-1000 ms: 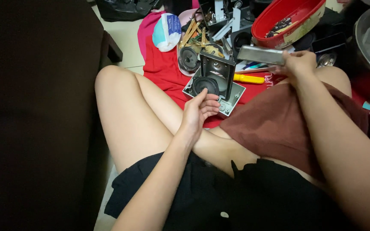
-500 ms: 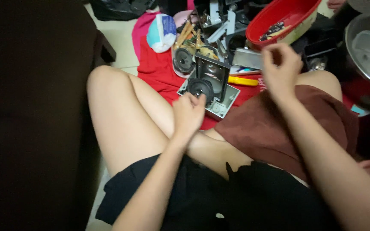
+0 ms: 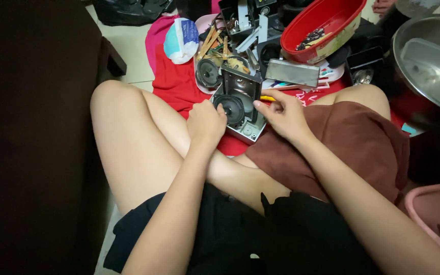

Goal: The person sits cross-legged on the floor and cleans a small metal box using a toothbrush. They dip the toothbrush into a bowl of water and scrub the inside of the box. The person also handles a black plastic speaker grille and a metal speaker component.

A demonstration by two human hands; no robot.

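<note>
Your left hand, fingers curled, rests against the boxy grey speaker housing with its round black cone, while your right hand pinches something unclear beside it.

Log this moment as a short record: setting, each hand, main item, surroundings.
setting: person seated cross-legged on the floor, brown cloth over one knee
left hand: rests against the speaker unit, beside its round cone
right hand: at the unit's other side, fingers curled; anything pinched cannot be told
main item: opened speaker unit on red cloth
surroundings: red bowl, metal pot, loose speaker
</note>
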